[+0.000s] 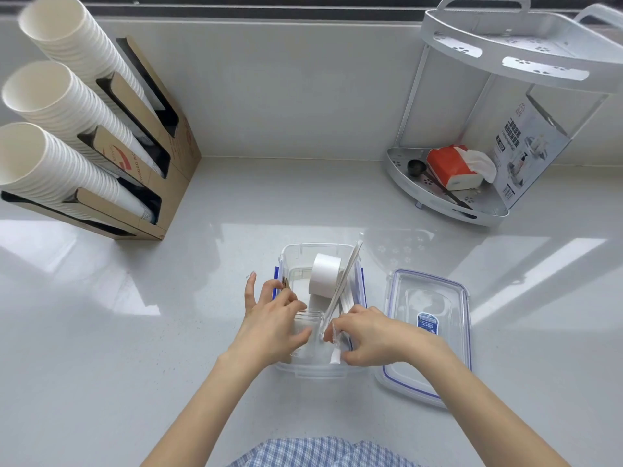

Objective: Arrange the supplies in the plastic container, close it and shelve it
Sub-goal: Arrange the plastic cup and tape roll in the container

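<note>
A clear plastic container (296,252) with blue clips stands open on the counter in front of me. Inside lie a short stack of white paper cups (324,279) on its side, long wrapped straws (344,281) leaning toward the far right corner, and clear plastic cups (308,320). My left hand (273,320) rests over the clear cups at the container's left side, fingers spread. My right hand (365,335) pinches the wrapped straws at their near end. The clear lid (428,335) with a blue seal lies flat to the right of the container.
A cardboard dispenser (168,170) with three rows of white paper cups stands at the far left. A white two-tier corner shelf (448,200) at the far right holds a red tissue pack (450,166), a black scoop and a printed box.
</note>
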A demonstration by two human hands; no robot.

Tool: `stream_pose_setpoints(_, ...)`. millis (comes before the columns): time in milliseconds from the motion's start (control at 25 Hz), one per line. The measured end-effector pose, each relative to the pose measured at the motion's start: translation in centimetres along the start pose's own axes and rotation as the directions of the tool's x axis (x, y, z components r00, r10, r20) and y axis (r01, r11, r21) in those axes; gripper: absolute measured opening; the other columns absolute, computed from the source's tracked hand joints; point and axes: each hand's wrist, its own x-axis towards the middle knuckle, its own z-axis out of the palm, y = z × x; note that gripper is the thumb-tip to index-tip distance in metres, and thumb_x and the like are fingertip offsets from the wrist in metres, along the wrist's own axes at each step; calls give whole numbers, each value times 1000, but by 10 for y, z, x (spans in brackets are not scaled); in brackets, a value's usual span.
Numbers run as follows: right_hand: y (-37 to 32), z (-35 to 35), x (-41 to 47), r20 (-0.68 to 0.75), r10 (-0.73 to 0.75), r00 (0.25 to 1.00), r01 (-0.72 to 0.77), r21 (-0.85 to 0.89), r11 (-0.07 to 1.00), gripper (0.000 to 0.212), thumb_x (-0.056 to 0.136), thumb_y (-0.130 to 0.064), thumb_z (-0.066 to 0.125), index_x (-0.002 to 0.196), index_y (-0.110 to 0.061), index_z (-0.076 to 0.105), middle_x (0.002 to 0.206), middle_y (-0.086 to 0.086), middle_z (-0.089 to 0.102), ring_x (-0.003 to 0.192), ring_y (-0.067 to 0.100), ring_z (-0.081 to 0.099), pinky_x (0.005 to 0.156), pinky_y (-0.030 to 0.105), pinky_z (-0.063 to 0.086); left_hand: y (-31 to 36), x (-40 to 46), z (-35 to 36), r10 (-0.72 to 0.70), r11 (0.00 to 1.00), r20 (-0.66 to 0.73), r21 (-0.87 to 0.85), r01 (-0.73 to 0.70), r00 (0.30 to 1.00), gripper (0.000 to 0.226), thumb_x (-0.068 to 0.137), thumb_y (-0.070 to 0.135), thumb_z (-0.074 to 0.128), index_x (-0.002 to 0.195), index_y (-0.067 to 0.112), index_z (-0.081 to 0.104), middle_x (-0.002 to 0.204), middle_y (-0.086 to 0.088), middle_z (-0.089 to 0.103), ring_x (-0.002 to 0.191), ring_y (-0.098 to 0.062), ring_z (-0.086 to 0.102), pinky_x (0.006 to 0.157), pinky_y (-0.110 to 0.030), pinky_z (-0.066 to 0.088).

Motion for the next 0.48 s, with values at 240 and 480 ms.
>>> stream_pose_setpoints(240,2,0,5,35,1,999,1,-52,999,50,85,-14,47,133,-25,40,129,4,50,118,25,35,99,33,32,4,-2,-2,-76,994,-12,-81,75,997,38,82,39,56,117,26,57,116,4,61,135,-24,29,103,-44,-20)
stream_pose_setpoints(480,6,-10,4,116,0,993,-24,206,978,57,82,-45,59,134,-34,39,135,-8,50,122,14,47,104,32,40,1,-2,-3,-72,987,-11,-146,70,997,39,88,45,40,118,26,56,120,8,58,137,-16,20,106,-44,-22)
